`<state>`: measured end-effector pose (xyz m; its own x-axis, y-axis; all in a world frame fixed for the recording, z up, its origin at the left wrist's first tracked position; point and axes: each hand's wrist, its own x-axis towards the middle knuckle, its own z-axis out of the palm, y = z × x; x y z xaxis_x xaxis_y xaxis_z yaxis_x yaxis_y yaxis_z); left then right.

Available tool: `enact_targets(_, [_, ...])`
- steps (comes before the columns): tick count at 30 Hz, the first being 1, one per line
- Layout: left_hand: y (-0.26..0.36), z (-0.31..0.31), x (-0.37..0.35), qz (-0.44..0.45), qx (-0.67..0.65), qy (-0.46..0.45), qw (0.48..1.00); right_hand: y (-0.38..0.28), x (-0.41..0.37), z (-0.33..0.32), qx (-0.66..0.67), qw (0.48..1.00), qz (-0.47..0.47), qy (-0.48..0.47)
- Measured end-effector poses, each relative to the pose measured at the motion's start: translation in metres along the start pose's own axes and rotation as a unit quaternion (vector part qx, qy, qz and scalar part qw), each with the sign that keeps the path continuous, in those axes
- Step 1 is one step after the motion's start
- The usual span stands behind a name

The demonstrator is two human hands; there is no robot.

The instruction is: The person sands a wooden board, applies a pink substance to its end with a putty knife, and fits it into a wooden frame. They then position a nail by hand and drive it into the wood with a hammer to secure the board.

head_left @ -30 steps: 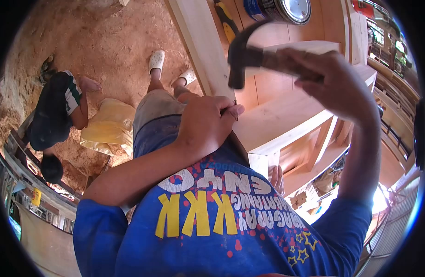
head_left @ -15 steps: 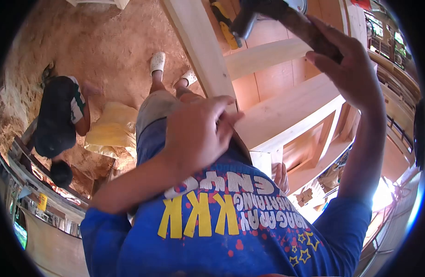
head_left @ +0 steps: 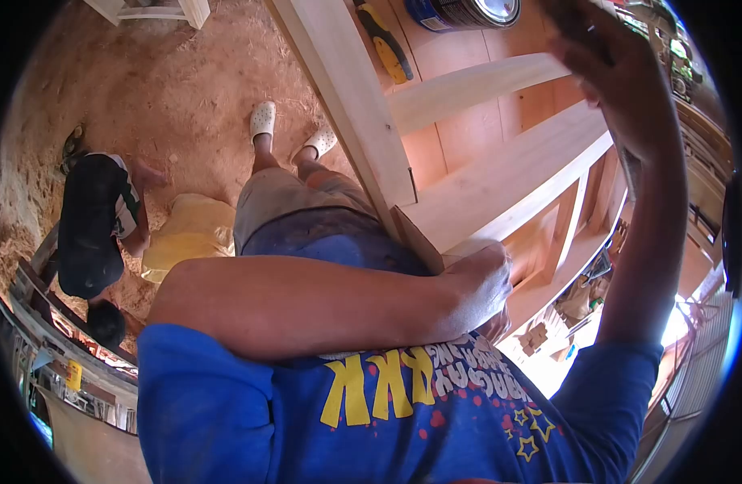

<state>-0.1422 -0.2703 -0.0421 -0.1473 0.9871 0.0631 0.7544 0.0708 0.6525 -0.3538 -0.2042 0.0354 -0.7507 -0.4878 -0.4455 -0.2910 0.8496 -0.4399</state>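
My right hand is raised at the upper right, its fingers closed around a hammer that is mostly hidden and dark here. My left hand is closed in a fist at the near corner of a pale wooden frame. Whether it holds anything is hidden. A dark nail stands at the end of the long wooden rail, close to where the rail meets the frame's corner. Fingers of another person's hand show partly behind my left hand.
A yellow-and-black tool and a paint can lie on the orange-brown boards inside the frame. Left, a person in dark clothing crouches beside a yellow sack on the dirt floor. A wooden piece stands at the top.
My left hand has moved right, from near the nail to the frame's corner. My right hand has lifted the hammer up and away; its head no longer shows over the boards.
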Motion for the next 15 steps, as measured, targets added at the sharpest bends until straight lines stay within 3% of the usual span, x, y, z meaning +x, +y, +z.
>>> enact_targets(3, [0.007,0.014,-0.005,-0.032,0.068,0.096,0.993,-0.002,-0.004,0.004,-0.069,0.996,-0.062,-0.016])
enact_targets(4, [0.013,0.034,0.012,-0.023,0.003,0.118,0.993,-0.002,-0.006,0.007,-0.088,0.992,-0.083,-0.022])
enact_targets(5, [0.019,0.067,0.043,-0.013,-0.061,0.139,0.988,-0.014,-0.011,0.009,-0.141,0.985,-0.041,-0.091])
enact_targets(7, [0.017,0.052,0.037,-0.003,-0.092,0.138,0.986,-0.037,-0.020,0.012,-0.257,0.936,0.022,-0.240])
enact_targets(9, [0.008,0.019,0.010,-0.004,-0.031,0.094,0.995,-0.017,-0.009,0.002,-0.159,0.964,0.010,-0.213])
enact_targets(12, [0.006,0.019,-0.008,-0.015,0.047,0.125,0.991,0.005,0.011,-0.015,-0.090,0.994,0.055,0.011])
enact_targets(14, [-0.002,0.010,-0.014,-0.002,0.038,0.108,0.993,0.001,0.013,-0.021,-0.085,0.988,0.122,0.044])
enact_targets(15, [-0.006,0.003,-0.015,0.007,0.017,0.091,0.996,-0.003,0.010,-0.012,-0.083,0.993,0.085,0.026])
